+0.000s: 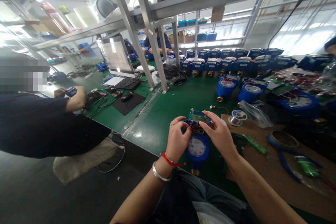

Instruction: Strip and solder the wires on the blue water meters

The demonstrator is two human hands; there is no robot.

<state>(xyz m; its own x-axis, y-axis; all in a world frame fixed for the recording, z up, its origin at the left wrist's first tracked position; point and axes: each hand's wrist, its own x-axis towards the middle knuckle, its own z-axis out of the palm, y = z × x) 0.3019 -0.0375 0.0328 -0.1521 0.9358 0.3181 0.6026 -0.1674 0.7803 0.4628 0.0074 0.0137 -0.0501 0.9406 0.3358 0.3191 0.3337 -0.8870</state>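
Note:
A blue water meter (196, 147) with a round white dial and a brass fitting lies in front of me at the table's near edge. Its electronics housing is open, showing loose wires (199, 130) and a circuit board with a small display (198, 117). My left hand (179, 136) is closed at the housing's left side, thumb and forefinger pinched by the wires; whether a wire is between them is hidden. On the other side, my right hand (219, 134) grips the board's right edge between thumb and fingers.
A solder spool (237, 117), a green-wrapped stick (254, 143) and blue tubing (286, 164) lie on cardboard at right. Several blue meters (227, 85) line the back. Metal shelf posts (160, 59) rise ahead. At left sits a co-worker (44, 122) near a keyboard (127, 83).

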